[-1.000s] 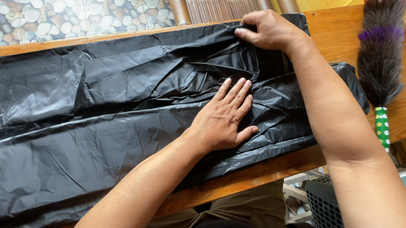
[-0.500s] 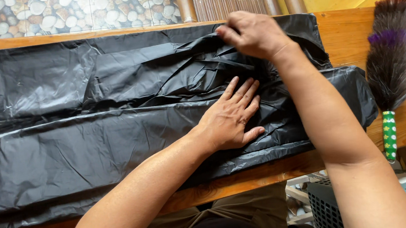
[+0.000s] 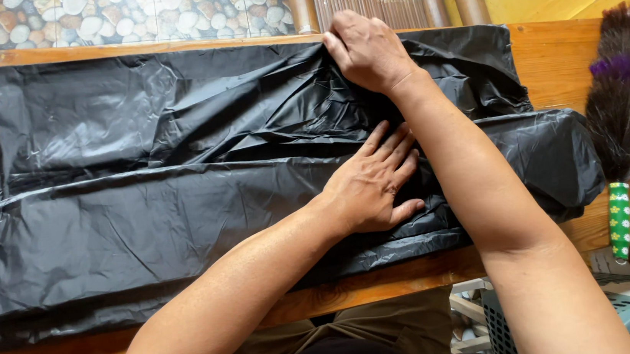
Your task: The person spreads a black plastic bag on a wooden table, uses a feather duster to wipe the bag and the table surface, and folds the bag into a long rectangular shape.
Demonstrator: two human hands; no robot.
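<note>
Wooden counter (image 3: 587,43) spanned frame, pebble wall at 12 | black plastic sheet (image 3: 141,209) covered it | feather duster (image 3: 623,93) at 3 | left hand (image 3: 370,187) flat, fingers spread, on sheet | right hand (image 3: 368,49) pinching sheet's far fold

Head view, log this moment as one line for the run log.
left hand: flat on black plastic sheet | right hand: gripping sheet's far edge | feather duster: right, untouched | surface: wooden table

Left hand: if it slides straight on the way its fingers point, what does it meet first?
Probably the right forearm. The left hand lies flat on the black plastic sheet, fingers pointing up-right toward that arm, which crosses just ahead; whether it's raised above the sheet is unclear.
</note>
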